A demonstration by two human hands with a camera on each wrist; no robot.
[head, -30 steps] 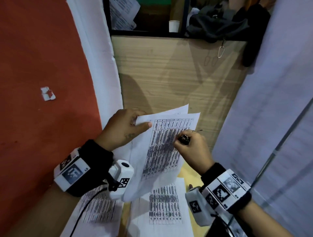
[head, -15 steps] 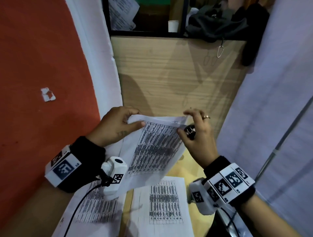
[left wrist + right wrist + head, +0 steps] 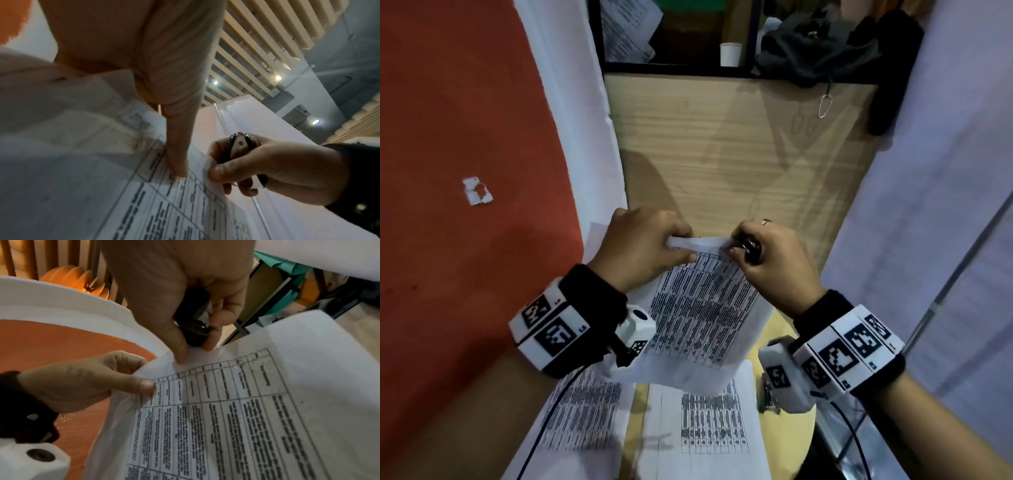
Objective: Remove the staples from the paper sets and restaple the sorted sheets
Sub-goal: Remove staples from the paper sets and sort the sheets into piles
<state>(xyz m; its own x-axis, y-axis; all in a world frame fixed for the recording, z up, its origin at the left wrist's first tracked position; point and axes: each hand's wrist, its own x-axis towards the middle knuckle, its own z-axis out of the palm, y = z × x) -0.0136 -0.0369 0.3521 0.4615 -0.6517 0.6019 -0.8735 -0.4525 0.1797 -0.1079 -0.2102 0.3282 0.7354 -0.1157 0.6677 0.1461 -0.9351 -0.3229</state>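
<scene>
paper set (image 3: 698, 308) | pinched by both hands | loose sheets (image 3: 709, 431) beneath

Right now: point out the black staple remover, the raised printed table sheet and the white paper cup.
black staple remover (image 3: 239, 146), left wrist view, hinge end
raised printed table sheet (image 3: 702, 308), head view, printed middle
white paper cup (image 3: 730, 54), head view, side wall

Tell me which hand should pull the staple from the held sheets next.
Right, probably: the right hand already grips the staple remover at the sheets' top edge, while the left hand pinches that edge steady.
</scene>
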